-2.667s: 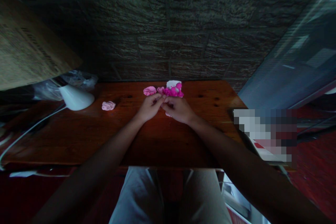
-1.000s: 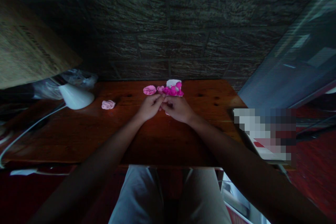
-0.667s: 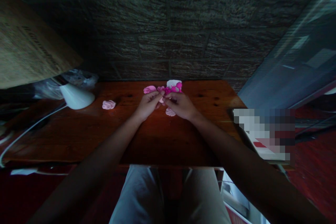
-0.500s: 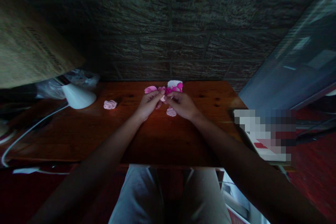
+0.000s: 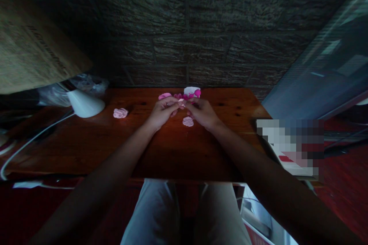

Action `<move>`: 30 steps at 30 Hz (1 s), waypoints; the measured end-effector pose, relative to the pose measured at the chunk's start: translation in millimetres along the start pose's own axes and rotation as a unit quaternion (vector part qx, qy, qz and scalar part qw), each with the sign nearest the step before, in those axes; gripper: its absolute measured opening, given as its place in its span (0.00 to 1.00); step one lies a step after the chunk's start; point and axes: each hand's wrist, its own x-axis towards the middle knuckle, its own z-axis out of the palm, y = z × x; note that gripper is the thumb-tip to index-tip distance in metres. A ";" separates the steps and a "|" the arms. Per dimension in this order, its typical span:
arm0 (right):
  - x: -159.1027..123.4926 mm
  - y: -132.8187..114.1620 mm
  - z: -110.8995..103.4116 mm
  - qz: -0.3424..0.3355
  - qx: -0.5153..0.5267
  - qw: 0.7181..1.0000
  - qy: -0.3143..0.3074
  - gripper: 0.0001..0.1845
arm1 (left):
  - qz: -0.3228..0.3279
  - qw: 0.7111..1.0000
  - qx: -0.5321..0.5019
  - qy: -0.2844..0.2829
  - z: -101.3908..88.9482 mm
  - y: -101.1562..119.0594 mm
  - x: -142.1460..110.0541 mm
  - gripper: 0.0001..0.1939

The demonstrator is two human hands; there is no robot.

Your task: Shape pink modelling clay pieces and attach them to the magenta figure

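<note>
- We see the left hand [image 5: 162,114] and the right hand [image 5: 203,114] close together over the far part of the wooden table [image 5: 184,157], fingertips nearly meeting.
- Between them we see a small pale pink clay-like piece [image 5: 181,102], pinched from the left and from the right; the fingertips cover much of it, so we cannot make out its full shape.
- On the left hand, we see the thumb and forefinger reaching right in a narrow pinch, with other fingers curled beneath.
- On the right hand, we see the thumb and forefinger bent left to the same piece; its remaining fingers are mostly hidden from us, and we cannot say how far they bend.
- Just near of the held piece, beside the right thumb, we find a flattened pale pink clay-like disc [image 5: 188,121] lying on the table.
- Far of the hands, we see a pink clay-like lump [image 5: 165,95] on the left, and a magenta clay-like cluster [image 5: 189,97] partly over a white sheet-like piece [image 5: 192,91] on the right; the fingers partly hide both the lump and the cluster.
- Well left of the hands, we see 1 folded pale pink clump [image 5: 120,113], near the white cone-shaped base [image 5: 84,103].
</note>
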 end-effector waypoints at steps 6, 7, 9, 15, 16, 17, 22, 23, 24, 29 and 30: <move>3.5 5.1 -1.4 -0.031 -0.016 0.999 -0.009 0.15 | -0.015 1.000 -0.002 -0.006 2.1 -0.2 -1.9 0.15; 3.7 5.4 -1.9 -0.036 -0.016 0.999 -0.009 0.16 | -0.016 1.000 -0.004 -0.008 2.4 -1.0 -1.7 0.15; 3.6 5.3 -2.9 -0.046 -0.013 0.999 -0.004 0.16 | -0.019 1.000 -0.008 -0.012 2.8 -2.1 -1.0 0.16; 2.1 2.8 -2.4 -0.050 -0.012 0.999 0.013 0.16 | -0.016 1.000 -0.006 0.014 1.8 -2.3 -0.3 0.18; 1.9 2.5 -2.1 -0.047 -0.011 0.999 0.015 0.17 | -0.015 1.000 -0.006 0.014 1.6 -2.2 -0.4 0.18; 1.7 2.3 -1.8 -0.044 -0.011 0.999 0.016 0.17 | -0.014 1.000 -0.008 0.012 1.5 -2.0 -0.6 0.18; 1.6 2.9 -1.8 -0.044 0.002 0.999 0.016 0.14 | -0.007 1.000 -0.010 0.002 1.9 -1.5 -1.1 0.16; 1.7 3.2 -1.8 -0.044 0.002 0.999 0.015 0.14 | -0.006 1.000 -0.007 0.000 1.9 -1.5 -1.1 0.16; 1.7 3.4 -1.7 -0.043 0.000 0.999 0.014 0.14 | -0.005 1.000 -0.005 -0.001 1.8 -1.6 -1.0 0.16; 2.0 4.1 -0.8 -0.035 -0.006 0.999 0.011 0.15 | 0.018 1.000 -0.002 -0.009 0.9 -2.1 0.5 0.16; 2.0 4.1 -0.7 -0.033 -0.004 0.999 0.012 0.15 | 0.023 1.000 -0.003 -0.010 0.8 -2.2 0.8 0.16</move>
